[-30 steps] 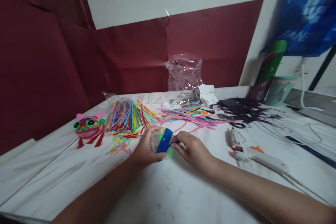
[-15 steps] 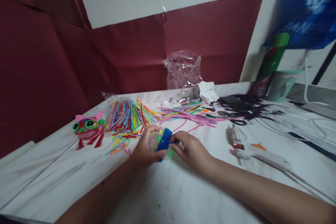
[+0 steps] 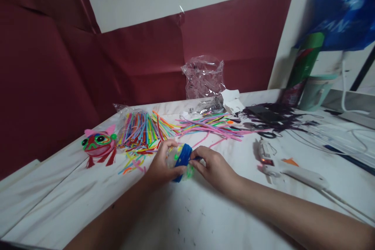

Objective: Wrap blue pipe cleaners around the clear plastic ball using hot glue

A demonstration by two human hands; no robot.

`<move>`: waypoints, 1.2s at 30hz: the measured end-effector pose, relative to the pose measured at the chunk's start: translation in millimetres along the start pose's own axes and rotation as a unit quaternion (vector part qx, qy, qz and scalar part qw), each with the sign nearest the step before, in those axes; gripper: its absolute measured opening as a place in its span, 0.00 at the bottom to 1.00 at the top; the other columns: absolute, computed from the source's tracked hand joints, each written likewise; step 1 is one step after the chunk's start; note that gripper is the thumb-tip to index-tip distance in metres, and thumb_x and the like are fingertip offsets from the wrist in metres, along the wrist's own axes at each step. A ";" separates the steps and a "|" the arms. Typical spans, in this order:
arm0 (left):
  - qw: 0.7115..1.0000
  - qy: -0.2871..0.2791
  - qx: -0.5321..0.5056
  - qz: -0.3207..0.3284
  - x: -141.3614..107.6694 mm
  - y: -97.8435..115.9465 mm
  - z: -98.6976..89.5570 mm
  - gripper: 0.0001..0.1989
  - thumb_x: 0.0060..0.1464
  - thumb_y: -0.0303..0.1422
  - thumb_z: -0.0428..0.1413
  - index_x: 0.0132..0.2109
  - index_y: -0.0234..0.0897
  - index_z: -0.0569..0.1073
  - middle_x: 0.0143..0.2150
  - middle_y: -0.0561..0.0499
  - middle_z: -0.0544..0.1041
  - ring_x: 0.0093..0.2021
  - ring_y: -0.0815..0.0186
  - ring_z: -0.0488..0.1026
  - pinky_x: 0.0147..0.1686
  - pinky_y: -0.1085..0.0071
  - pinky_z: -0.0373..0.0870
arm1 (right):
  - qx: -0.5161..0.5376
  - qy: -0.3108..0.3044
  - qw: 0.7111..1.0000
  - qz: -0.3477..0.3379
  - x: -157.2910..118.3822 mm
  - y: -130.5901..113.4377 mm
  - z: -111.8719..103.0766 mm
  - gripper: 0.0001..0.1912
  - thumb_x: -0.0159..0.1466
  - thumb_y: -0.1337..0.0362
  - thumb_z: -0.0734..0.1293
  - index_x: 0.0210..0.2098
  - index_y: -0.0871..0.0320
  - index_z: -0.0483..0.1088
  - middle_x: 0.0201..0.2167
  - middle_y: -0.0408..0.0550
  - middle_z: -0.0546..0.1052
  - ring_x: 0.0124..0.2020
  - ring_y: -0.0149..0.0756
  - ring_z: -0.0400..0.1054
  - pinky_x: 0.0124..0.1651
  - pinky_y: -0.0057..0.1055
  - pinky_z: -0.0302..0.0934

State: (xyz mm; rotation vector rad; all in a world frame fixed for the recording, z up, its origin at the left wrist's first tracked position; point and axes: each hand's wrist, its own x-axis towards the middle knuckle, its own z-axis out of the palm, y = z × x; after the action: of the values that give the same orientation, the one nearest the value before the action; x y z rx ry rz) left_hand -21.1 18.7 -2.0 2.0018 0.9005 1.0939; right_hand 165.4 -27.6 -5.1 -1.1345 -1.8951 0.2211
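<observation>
A small clear rounded object (image 3: 183, 157) with a blue band around it and green and yellow spots lies in the grip of my left hand (image 3: 161, 166), whose fingers wrap round its left side. My right hand (image 3: 209, 166) pinches the end of a blue strip (image 3: 197, 158) at the right side of the band. Behind my hands, colourful pipe cleaners (image 3: 137, 131) fill a clear bag, and loose ones (image 3: 211, 128) spread beside it. On the left sits a red and pink figure (image 3: 99, 146) with green-rimmed eyes, pink ears and red tassels.
A white glue gun (image 3: 304, 176) with a lit red spot lies on the right, its cable running off. Black scissors (image 3: 267, 135), dark threads (image 3: 281, 119) and a green cup (image 3: 318, 93) are behind it. Crumpled clear plastic (image 3: 204, 80) stands against the dark red backing.
The view has shifted slightly. Both hands keep almost the same place and hold on the banded object and the blue strip.
</observation>
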 end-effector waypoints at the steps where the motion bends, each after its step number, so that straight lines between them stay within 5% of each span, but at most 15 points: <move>1: 1.000 0.000 0.002 -0.007 -0.3 1.0 -0.2 0.29 0.36 0.37 0.66 0.46 0.40 0.64 0.49 0.46 0.66 0.52 0.52 0.64 0.49 0.60 0.61 | -0.003 0.000 1.000 -0.003 -0.3 -0.7 0.4 0.08 0.56 0.75 0.67 0.29 0.57 0.68 0.28 0.45 0.75 0.30 0.36 0.70 0.34 0.31 0.64; 20: 0.999 -0.035 0.017 0.000 -0.5 7.3 -5.7 0.31 0.36 0.43 0.65 0.48 0.40 0.64 0.50 0.46 0.65 0.53 0.51 0.62 0.53 0.57 0.57 | 0.017 0.009 0.999 0.026 -2.7 -2.7 2.0 0.07 0.57 0.74 0.66 0.28 0.57 0.67 0.26 0.44 0.75 0.29 0.35 0.70 0.33 0.30 0.64; 29: 0.999 -0.024 0.008 0.023 -1.5 5.2 -3.7 0.32 0.43 0.58 0.54 0.47 0.39 0.66 0.49 0.45 0.65 0.52 0.51 0.63 0.52 0.60 0.59 | 0.017 -0.003 0.999 0.029 -3.4 -3.7 1.4 0.07 0.57 0.74 0.66 0.28 0.57 0.67 0.27 0.45 0.75 0.29 0.36 0.69 0.34 0.30 0.63; 33: 0.999 -0.025 -0.034 -0.019 -2.8 2.9 -5.4 0.22 0.56 0.50 0.46 0.50 0.40 0.64 0.49 0.45 0.68 0.50 0.55 0.66 0.49 0.62 0.62 | 0.018 -0.010 0.999 0.034 -3.7 -5.0 2.8 0.07 0.57 0.74 0.66 0.28 0.57 0.66 0.26 0.44 0.74 0.28 0.35 0.69 0.33 0.29 0.62; 36: 0.999 -0.029 -0.029 -0.019 -3.0 5.6 -7.0 0.22 0.54 0.46 0.52 0.51 0.39 0.63 0.51 0.45 0.68 0.53 0.55 0.65 0.51 0.62 0.61 | 0.020 -0.011 0.999 0.031 -4.2 -4.8 4.3 0.06 0.57 0.74 0.66 0.28 0.57 0.66 0.27 0.44 0.74 0.29 0.35 0.68 0.33 0.29 0.62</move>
State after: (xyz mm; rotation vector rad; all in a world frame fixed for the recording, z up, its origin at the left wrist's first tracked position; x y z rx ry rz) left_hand -27.0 14.9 4.2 1.9510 0.8648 1.0245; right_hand 159.9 -32.4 -7.5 -1.1698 -1.8675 0.3056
